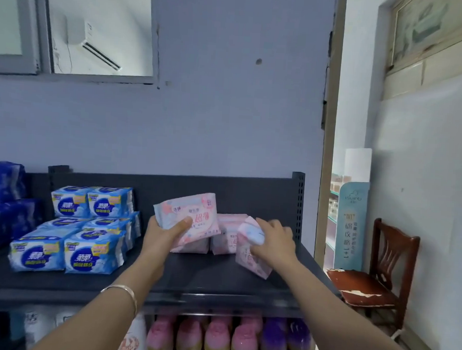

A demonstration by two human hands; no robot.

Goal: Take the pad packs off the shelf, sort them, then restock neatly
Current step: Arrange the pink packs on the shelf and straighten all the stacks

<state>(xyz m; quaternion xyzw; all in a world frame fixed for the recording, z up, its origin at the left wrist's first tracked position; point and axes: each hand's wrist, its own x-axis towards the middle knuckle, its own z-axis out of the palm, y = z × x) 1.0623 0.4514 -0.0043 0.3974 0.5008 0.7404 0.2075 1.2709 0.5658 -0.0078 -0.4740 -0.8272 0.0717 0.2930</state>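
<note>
My left hand grips a pink pad pack, held tilted a little above the dark shelf. My right hand grips another pink pack that leans on the shelf surface at the right. Between them, more pink packs stand against the shelf's back. Light blue pad packs are stacked in rows at the shelf's left half, and dark blue packs sit at the far left.
Pink and purple bottles fill the lower shelf. A worn wooden chair stands to the right by a doorway, with a display stand behind it. A wall with a window rises behind the shelf.
</note>
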